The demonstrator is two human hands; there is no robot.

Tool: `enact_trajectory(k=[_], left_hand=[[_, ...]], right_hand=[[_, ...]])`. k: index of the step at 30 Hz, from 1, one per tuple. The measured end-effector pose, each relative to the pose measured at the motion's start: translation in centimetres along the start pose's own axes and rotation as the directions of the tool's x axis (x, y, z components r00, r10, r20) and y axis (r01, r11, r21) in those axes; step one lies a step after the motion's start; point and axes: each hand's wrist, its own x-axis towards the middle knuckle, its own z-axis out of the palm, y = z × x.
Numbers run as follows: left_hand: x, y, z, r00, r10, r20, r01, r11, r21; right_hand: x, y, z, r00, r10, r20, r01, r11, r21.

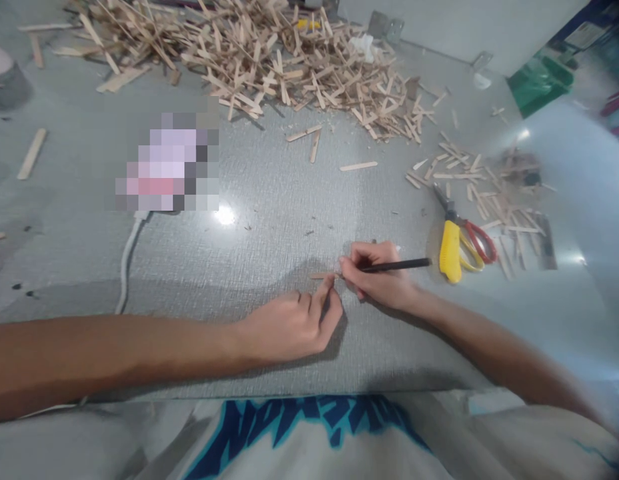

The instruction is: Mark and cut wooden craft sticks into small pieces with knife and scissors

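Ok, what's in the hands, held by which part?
Right hand: dark pen-like tool, near its left end. Left hand: touching a small stick near its right end; whether pinched, unclear.

It looks like a craft spot — in a home or a small workshop, I can't tell which. Flat wooden sticks [269,63] are heaped on a gray table [269,227] — and a black pen [407,264] and a yellow-handled tool [449,253] are there too.

A head-worn camera looks forward and down over the tabletop [269,200] from above the shirt [309,443]
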Motion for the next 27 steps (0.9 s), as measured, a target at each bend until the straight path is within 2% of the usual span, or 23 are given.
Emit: enact_trajectory(k=[14, 21, 27], left_hand=[[0.05, -0.05, 0.20, 1.000, 0.002, -0.012, -0.002, 1.000, 0.000], [0.10, -0.22, 0.07, 1.000, 0.004, 0.012, -0.004, 1.000, 0.020], [0.12, -0.09, 0.19, 1.000, -0.007, -0.012, 0.007, 1.000, 0.016]], right_hand=[[0.01, -0.19, 0.16, 1.000, 0.013, 0.000, -0.013, 0.999, 0.045], [-0.14, 0.16, 0.04, 1.000, -0.004, 0.008, 0.004, 1.000, -0.013], [-0.10, 0.22, 0.00, 1.000, -0.010, 0.006, 0.010, 1.000, -0.019]])
